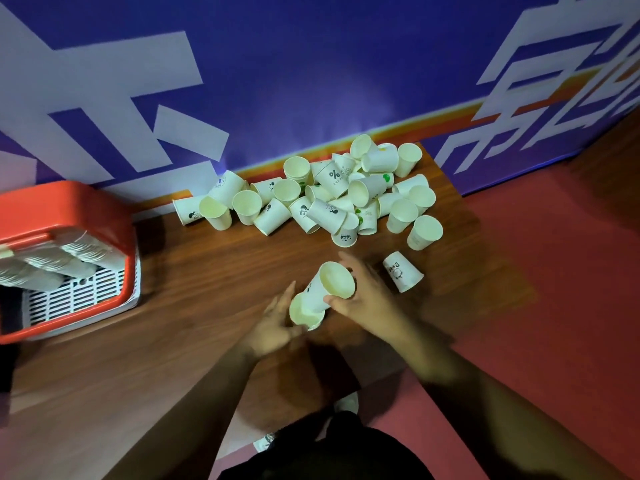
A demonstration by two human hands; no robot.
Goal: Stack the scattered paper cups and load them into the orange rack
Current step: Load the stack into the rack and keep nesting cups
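A heap of several white paper cups [332, 188] lies scattered at the far side of the wooden table [194, 268]. My right hand [367, 292] grips one cup [329, 284] by its rim, mouth tilted up, its base going into another cup [304, 313] that my left hand [273, 327] holds from the left. A single printed cup [403, 271] stands upside down just right of my right hand. The orange rack [69, 209] sits at the table's left end with several stacks of cups [52, 261] lying inside.
A purple wall with white lettering [277, 81] rises right behind the cup heap. The table's right edge drops to a red floor [540, 271]. The rack's white slotted base [79, 292] shows beside the stacks. My dark clothing [311, 452] fills the bottom.
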